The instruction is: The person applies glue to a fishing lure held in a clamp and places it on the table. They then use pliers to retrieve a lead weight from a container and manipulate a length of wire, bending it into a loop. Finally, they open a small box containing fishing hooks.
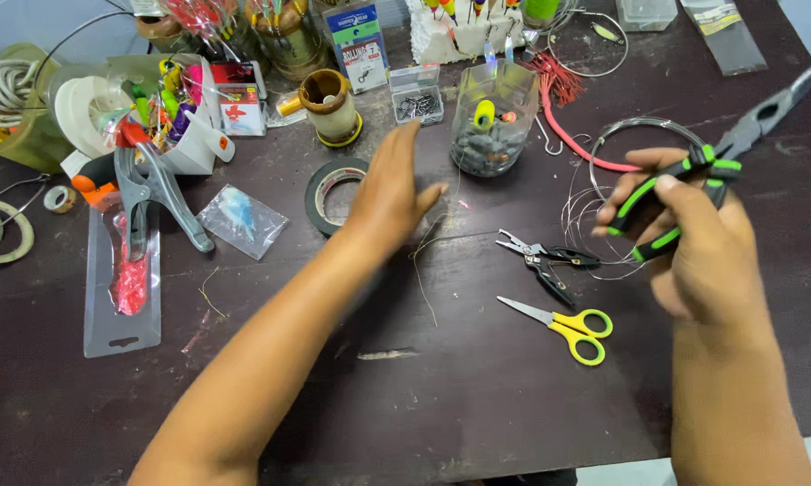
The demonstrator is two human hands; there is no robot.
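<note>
Gripping stiff, heavy-looking long-nose pliers (711,171) by green-black handles in the right hand (693,243), raised over the counter (477,396); spreading the left hand (392,184) wide, empty, near the tape roll (332,193).

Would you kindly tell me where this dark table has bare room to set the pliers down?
The widest bare patch is the table's near edge, below the yellow scissors, between both forearms. Another lies at the near left, below the clear blister pack. The far side is crowded: tape roll, glass jar, small pliers.
</note>
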